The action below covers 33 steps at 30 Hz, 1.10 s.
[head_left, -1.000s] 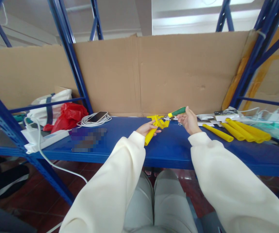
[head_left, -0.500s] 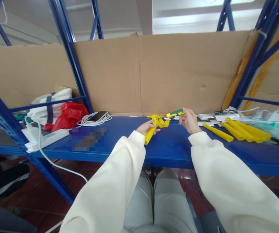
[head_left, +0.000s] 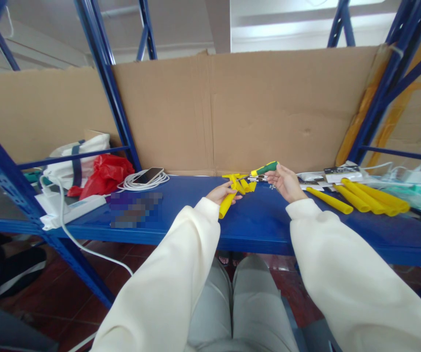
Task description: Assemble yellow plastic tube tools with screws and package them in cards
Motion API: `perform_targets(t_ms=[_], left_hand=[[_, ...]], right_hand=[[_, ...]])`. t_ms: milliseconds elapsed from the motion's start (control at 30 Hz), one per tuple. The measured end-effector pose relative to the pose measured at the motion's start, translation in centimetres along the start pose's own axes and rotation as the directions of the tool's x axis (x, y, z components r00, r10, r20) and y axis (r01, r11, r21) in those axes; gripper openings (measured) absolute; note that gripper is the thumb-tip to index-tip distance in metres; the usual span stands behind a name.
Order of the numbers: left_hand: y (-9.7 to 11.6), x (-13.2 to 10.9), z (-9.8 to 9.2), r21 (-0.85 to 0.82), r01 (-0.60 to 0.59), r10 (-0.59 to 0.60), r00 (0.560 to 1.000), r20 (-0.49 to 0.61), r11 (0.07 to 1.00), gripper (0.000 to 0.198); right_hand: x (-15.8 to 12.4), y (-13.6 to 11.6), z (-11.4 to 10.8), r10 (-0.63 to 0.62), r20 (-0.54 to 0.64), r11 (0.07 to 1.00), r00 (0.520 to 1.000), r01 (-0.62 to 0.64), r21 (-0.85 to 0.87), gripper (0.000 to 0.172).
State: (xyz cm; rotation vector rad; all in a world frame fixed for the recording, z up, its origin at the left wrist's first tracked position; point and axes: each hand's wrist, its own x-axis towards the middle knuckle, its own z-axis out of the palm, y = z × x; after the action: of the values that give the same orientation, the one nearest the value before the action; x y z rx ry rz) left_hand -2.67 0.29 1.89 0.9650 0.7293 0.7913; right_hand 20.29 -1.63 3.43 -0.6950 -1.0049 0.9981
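My left hand (head_left: 222,193) is closed around a yellow tapered plastic tube (head_left: 226,205), tilted with its wide end toward me. Several small yellow plastic pieces (head_left: 250,187) lie on the blue shelf just beyond and to the right of it. In my right hand (head_left: 285,183) is a screwdriver (head_left: 265,168) with a green and yellow handle, held by the handle's end. Its shaft points left, at the upper end of the tube; whether the tip touches is too small to tell. Small metal bits (head_left: 272,187) show below the right fingers.
More yellow tapered tubes (head_left: 364,198) lie on the right of the blue shelf (head_left: 188,230). Behind stands a cardboard panel (head_left: 269,112). To the left are a phone (head_left: 149,175) on a coiled white cable, a red bag (head_left: 104,173) and a white power strip (head_left: 76,209).
The screwdriver has tilted so its handle end is raised and its shaft points down-left toward the yellow tube. My right fingers have shifted on the handle. My left hand holds still.
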Motion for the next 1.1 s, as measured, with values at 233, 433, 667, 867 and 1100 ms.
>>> perform_targets(t_ms=[233, 433, 667, 867, 1100], left_hand=[[0.1, -0.5, 0.4, 0.007, -0.003, 0.003, 0.999, -0.052, 1.000, 0.093], [0.0, -0.5, 0.5, 0.004, -0.009, 0.009, 0.999, -0.049, 1.000, 0.091], [0.0, -0.1, 0.1, -0.001, -0.006, 0.006, 1.000, -0.019, 1.000, 0.092], [0.0, 0.1, 0.0, 0.024, -0.002, 0.002, 1.000, -0.013, 1.000, 0.090], [-0.1, -0.1, 0.1, 0.016, -0.007, 0.008, 1.000, -0.028, 1.000, 0.090]], right_hand=[[0.3, 0.4, 0.0, -0.052, -0.084, 0.997, 0.995, 0.047, -0.061, 0.041], [0.3, 0.5, 0.1, -0.063, -0.145, 0.995, 0.987, 0.051, -0.082, 0.038], [-0.1, 0.0, -0.2, -0.053, -0.007, 0.995, 0.999, 0.052, -0.084, 0.041], [0.4, 0.3, -0.6, -0.087, 0.076, 0.991, 0.993, 0.094, -0.098, 0.040], [1.0, 1.0, -1.1, -0.162, -0.055, 0.968, 0.985, 0.147, -0.204, 0.045]])
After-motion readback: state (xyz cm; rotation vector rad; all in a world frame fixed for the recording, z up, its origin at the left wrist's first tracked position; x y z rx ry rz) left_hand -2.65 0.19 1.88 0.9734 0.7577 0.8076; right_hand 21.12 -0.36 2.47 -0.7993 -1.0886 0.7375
